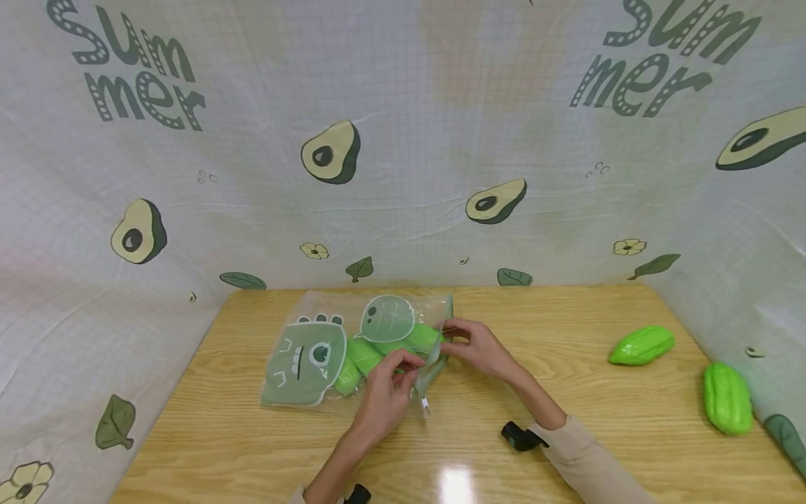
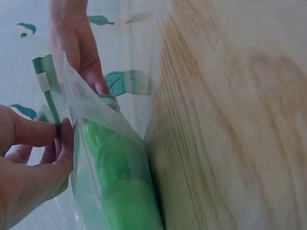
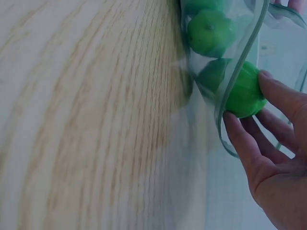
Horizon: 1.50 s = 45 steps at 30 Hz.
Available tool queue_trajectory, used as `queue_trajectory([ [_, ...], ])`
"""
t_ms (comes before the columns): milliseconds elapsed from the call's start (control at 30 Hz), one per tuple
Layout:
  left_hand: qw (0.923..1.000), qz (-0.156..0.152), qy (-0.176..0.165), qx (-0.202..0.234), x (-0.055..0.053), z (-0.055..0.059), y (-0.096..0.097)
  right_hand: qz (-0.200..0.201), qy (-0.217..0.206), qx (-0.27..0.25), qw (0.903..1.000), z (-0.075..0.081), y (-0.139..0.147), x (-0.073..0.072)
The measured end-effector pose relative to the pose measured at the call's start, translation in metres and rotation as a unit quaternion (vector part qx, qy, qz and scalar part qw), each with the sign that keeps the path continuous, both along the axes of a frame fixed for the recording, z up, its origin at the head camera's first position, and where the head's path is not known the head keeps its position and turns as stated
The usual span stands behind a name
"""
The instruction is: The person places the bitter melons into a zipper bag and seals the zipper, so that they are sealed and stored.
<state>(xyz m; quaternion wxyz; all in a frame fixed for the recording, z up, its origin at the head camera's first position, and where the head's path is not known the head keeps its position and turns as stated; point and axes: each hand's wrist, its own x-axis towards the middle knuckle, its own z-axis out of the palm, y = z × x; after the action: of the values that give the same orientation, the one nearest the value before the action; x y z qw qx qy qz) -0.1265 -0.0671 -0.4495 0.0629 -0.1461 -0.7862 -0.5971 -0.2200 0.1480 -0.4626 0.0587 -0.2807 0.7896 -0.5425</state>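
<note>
Pinching tightly, with left hand, the edge of the bag, laid on table with fruits inside; holding at its mouth, with right hand half-open, one green fruit.

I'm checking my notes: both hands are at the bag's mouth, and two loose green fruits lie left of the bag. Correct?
Wrong side: the two loose green fruits lie right of the bag, as the head view shows. The rest holds.

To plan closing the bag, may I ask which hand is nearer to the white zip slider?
Left. The left hand pinches the bag near the white zip slider; the right hand is farther, holding a green fruit at the opening.
</note>
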Motion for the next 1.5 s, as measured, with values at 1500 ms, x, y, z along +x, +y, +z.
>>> queue_trajectory([
  [1500, 0.9995, -0.029, 0.007, 0.008, -0.002, -0.001, -0.004, -0.055, 0.006, 0.021, 0.9982, -0.014, -0.027, 0.003],
])
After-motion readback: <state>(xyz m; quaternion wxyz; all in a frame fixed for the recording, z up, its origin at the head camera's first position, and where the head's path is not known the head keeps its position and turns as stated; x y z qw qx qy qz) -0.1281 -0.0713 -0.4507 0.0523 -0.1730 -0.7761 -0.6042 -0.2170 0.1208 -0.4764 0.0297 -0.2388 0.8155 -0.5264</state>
